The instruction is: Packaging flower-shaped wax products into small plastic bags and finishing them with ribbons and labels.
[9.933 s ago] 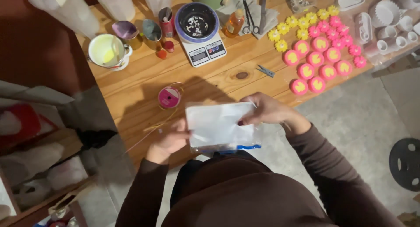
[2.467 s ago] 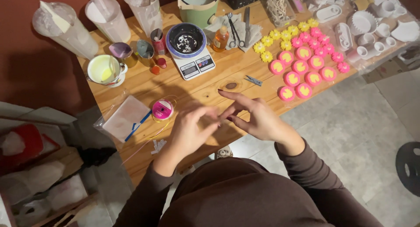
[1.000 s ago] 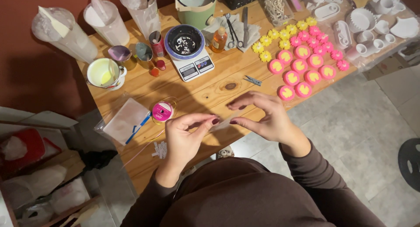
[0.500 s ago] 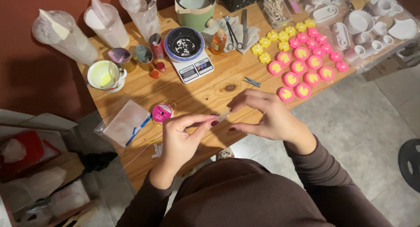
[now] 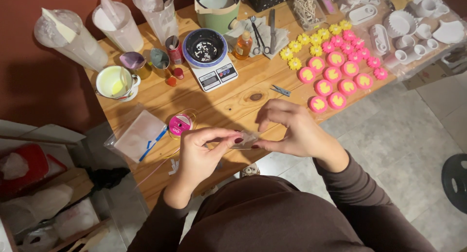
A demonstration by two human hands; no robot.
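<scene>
so far both hands, left hand [image 5: 202, 147] and right hand [image 5: 292, 130], pinch a small clear bag [image 5: 244, 139], unfilled; pink pieces [image 5: 335, 77] wait unbagged.

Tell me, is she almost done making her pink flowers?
Many look done: pink and yellow pieces lie in rows on the wooden table. In hand: the left hand and right hand pinch a small clear bag between them. Left: all the pieces are unbagged.
</scene>
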